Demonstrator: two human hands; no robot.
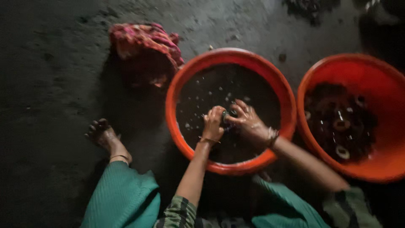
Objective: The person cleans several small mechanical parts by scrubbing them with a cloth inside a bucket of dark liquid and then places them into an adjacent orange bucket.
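My left hand (213, 123) and my right hand (249, 121) meet over the middle of an orange tub (182, 77) filled with dark, bubbly water. Both hands close around a small dark object (228, 118) held between them just above the water; the blur hides what it is. A thin bangle circles each wrist.
A second orange tub (382, 76) at the right holds dark water with several round items. A pink patterned cloth bundle (145, 42) lies on the dark floor behind the first tub. My bare foot (103, 135) and teal-clad knee (122, 196) sit to the left.
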